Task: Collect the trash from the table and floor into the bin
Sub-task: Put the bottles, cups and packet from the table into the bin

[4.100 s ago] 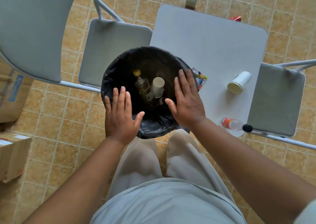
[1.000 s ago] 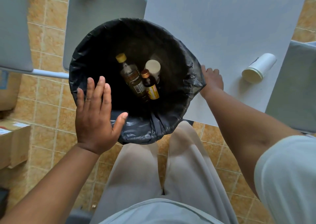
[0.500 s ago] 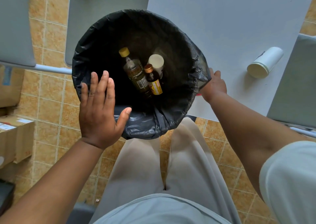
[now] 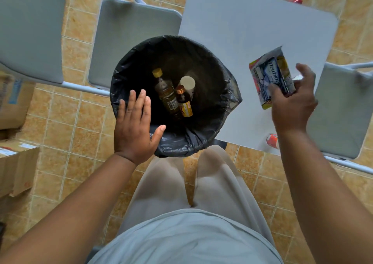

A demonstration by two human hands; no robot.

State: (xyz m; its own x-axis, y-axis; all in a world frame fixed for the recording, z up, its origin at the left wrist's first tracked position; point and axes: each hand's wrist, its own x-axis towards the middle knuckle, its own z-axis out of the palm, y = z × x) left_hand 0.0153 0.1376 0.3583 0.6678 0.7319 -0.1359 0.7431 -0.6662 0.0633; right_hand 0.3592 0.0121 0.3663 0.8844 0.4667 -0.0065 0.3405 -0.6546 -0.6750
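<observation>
While we look straight down past our pale trousers (image 4: 203, 185), the bin (image 4: 226, 100) with its black liner serves as our landmark on the tiled floor (image 4: 60, 110). Far to the left of the bin, cardboard boxes (image 4: 16, 169) stand on the tiles, and the grey back of a folding chair (image 4: 30, 27) fills the upper corner; that chair's seat (image 4: 131, 33) lies just behind the bin's left rim. Our left hand (image 4: 135, 128) hovers over the bin's near left rim, palm down, fingers spread flat and gripping nothing; we cannot tell whether it touches the liner. Inside the bin lie a clear bottle with a yellow cap (image 4: 165, 90), a small brown bottle with a yellow label (image 4: 184, 102) touching its right side, and a white cup (image 4: 188, 83) just behind them. To the right of the bin stands the white table (image 4: 252, 25), its near left edge hidden under the bin's rim. Above the table, well right of the bin, our right hand (image 4: 292, 104) grasps a crumpled, printed wrapper (image 4: 270, 80), thumb on its face and fingers curled behind it. Near our right wrist, at the table's front edge, part of a red-labelled bottle (image 4: 272, 140) shows. A second grey chair (image 4: 343, 112) stands right of the table, farthest from the bin. Something red (image 4: 296, 0) lies on the floor beyond the table's far edge, too small to identify.
</observation>
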